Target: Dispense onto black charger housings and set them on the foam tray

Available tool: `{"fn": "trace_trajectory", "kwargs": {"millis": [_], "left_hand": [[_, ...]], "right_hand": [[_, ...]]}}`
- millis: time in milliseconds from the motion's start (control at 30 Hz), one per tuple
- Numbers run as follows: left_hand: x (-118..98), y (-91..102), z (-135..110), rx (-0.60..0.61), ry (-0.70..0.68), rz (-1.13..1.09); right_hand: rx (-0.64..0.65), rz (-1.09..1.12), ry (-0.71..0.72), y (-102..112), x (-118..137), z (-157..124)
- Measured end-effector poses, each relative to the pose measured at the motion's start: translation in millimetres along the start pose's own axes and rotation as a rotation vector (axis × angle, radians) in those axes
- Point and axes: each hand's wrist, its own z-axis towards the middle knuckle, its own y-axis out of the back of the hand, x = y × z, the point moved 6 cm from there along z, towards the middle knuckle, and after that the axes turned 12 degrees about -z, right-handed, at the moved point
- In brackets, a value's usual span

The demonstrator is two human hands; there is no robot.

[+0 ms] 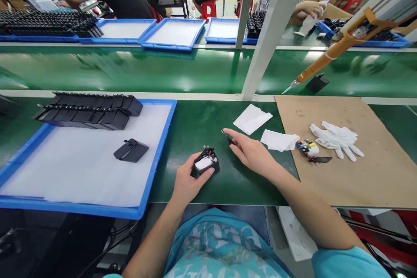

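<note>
My left hand (190,178) is closed around a small open black plastic case (213,167). Inside the case lie a white block and some fine wires, red among them. Just to the right, above the green bench, my right hand (247,147) pinches a thin dark piece (227,137) between thumb and fingers; its exact kind is too small to make out. The two hands are apart. A single closed black case (131,150) rests on the white-lined blue tray (143,197) to the left, and rows of similar black cases (91,110) stand at its back.
White paper sheets (252,119) lie beyond my right hand. On the cardboard (358,186) are white gloves (339,137) and a circuit board (306,148). An orange dispenser (321,63) hangs above. A green conveyor (130,69) carries a black case; a metal post (270,30) rises behind the bench.
</note>
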Motion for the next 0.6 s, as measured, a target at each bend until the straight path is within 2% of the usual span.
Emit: {"fn": "trace_trajectory", "kwargs": {"millis": [67,167,233,267,333,500,600], "left_hand": [[-1.6,-0.8,0.7,0.016,0.005,0.004],[-3.3,-1.9,1.2,0.035,0.007,0.01],[-5.0,-2.4,1.1,0.036,-0.01,0.02],[-6.2,-2.5,1.0,0.033,-0.025,0.028],[-9.3,-2.6,0.5,0.011,-0.067,0.056],[-18.2,-3.8,-2.6,-0.065,-0.212,0.162],[-23.0,-5.2,-4.7,-0.08,-0.294,0.195]], "right_hand": [[0.001,0.347,0.01,7.0,2.6,-0.1],[0.109,0.838,0.082,10.2,13.6,-1.2],[0.163,1.01,0.107,10.3,20.5,-2.8],[0.161,1.022,0.11,10.3,22.9,-3.7],[0.1,0.879,0.148,11.6,28.4,-6.5],[-0.173,0.322,0.342,13.2,49.9,-23.8],[-0.168,0.209,0.349,2.9,54.8,-30.6]]}}
